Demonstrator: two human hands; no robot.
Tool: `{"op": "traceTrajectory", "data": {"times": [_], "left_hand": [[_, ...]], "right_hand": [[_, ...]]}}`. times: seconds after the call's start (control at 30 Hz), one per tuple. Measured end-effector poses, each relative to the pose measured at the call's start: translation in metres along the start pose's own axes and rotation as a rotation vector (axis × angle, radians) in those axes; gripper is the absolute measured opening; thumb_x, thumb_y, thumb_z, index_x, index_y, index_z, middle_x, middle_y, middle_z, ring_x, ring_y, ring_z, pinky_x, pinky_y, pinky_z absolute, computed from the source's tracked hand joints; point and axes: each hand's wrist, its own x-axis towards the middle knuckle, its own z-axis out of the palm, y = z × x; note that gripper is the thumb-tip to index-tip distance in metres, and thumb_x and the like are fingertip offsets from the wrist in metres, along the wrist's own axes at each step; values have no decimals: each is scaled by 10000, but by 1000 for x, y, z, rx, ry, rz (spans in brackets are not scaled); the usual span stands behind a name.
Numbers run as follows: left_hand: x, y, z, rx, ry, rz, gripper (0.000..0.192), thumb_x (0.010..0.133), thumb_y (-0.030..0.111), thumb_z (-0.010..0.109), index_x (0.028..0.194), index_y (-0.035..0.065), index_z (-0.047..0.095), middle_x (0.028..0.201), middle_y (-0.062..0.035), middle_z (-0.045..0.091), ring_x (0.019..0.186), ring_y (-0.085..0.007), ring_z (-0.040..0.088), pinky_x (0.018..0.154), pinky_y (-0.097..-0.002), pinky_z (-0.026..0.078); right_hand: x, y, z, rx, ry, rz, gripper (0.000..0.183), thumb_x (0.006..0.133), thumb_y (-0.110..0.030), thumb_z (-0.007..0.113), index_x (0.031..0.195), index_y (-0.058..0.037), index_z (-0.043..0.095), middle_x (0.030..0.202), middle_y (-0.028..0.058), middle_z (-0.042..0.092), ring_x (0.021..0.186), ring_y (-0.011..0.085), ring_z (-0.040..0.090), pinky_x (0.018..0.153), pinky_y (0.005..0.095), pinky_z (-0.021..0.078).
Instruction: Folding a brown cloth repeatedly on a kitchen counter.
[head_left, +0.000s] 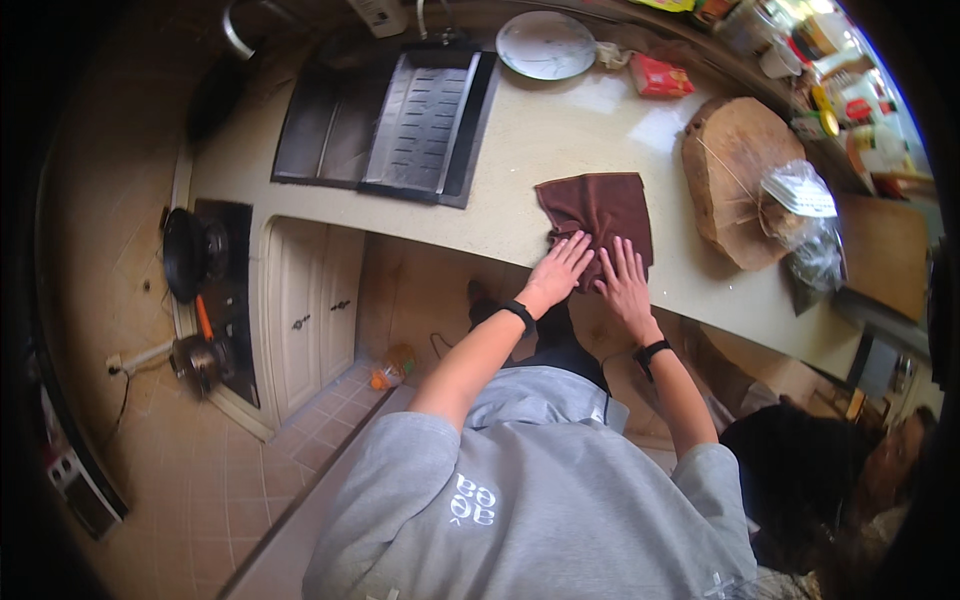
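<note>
A dark brown cloth (604, 199) lies spread over the front edge of the pale countertop (555, 127), bunched into folds near its middle and lower left. My left hand (561, 266) presses flat on its lower left part, fingers slightly apart. Beside it, my right hand (625, 283) rests flat on the lower right part with its fingers spread. Neither hand has its fingers closed around the fabric. The cloth's lowest part hangs at the counter's edge between my hands.
Left along the counter is a sink (330, 127) with a slotted metal drainer (427, 124). A white plate (545, 45) and a red packet (661, 75) stand behind the cloth. To the right sits a round wooden chopping block (739, 172) with plastic bags (817, 259). A wok (182, 255) is far left.
</note>
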Motion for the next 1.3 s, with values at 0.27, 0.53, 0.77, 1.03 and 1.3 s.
{"op": "traceTrajectory", "data": {"times": [0.27,0.53,0.77,1.03,1.3], "left_hand": [[-54,-84,-3,11,-166,-64,723,954,287,585,1575,30,318,1698,-170,163,1579,-334,134,1262,-458,215],[-129,-165,11,-16,1,-31,598,942,104,501,1518,-4,385,1657,-198,258,1562,-332,201,1244,-441,273],[-154,-205,9,-46,37,-9,605,921,89,514,1510,5,403,1624,-183,331,1530,-309,285,1241,-429,284],[-192,-259,7,29,26,32,609,920,105,497,1515,13,403,1600,-176,381,1505,-303,337,1241,-420,289],[-263,-353,-12,9,-182,-146,653,893,46,523,1519,-39,360,1604,-228,339,1525,-339,287,1257,-442,255]], "right_hand": [[70,-85,11,73,50,-70,673,987,-436,554,1535,-68,427,1651,159,302,1546,328,235,1246,491,213],[120,-163,14,-36,22,-230,667,984,-402,548,1533,-45,423,1657,143,297,1546,296,239,1246,462,218],[143,-192,30,9,52,-267,691,920,-247,559,1545,-11,382,1645,169,306,1530,314,283,1248,424,248],[167,-250,48,-56,62,-242,676,904,-211,523,1530,4,387,1595,173,381,1478,311,362,1241,429,267],[244,-351,70,-18,94,-257,731,889,-229,554,1561,-33,344,1604,120,375,1460,248,384,1222,368,294]]}}
